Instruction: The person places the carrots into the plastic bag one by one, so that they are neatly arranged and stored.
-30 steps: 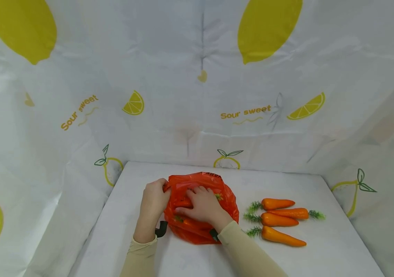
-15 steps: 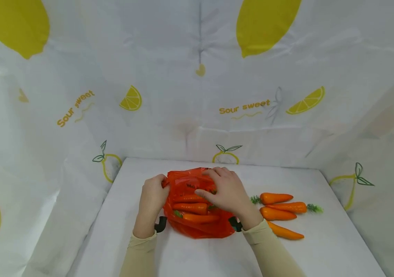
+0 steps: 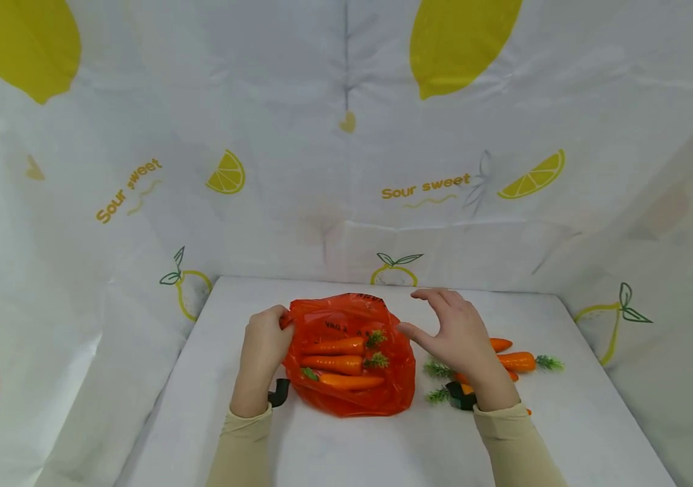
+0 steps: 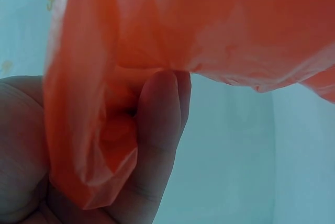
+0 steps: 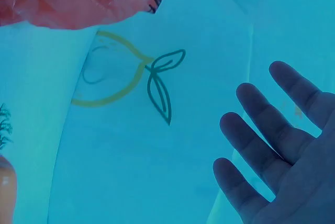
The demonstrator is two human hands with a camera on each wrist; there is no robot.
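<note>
A red plastic bag (image 3: pixel 346 402) lies with its mouth spread toward me on the white table. Inside it, three orange carrots with green tops show, the middle carrot (image 3: pixel 337 365) between the other two. My left hand (image 3: pixel 264 345) pinches the bag's left edge; in the left wrist view a fold of the bag (image 4: pixel 94 156) runs between thumb and fingers. To the right of the bag, my right hand (image 3: pixel 458 335) is in the air with fingers spread and nothing in them. It partly covers a group of loose carrots (image 3: pixel 519 362) on the table.
The white table (image 3: pixel 334 453) is bordered at the back and sides by a white lemon-print sheet (image 3: pixel 297 203). Leafy carrot tops (image 3: pixel 439 395) poke out left of the right wrist. Dark straps (image 3: pixel 279 392) sit at both wrists.
My right hand has come out of the bag and moved right, over the loose carrots, uncovering the carrots inside. My left hand keeps its grip on the bag's edge.
</note>
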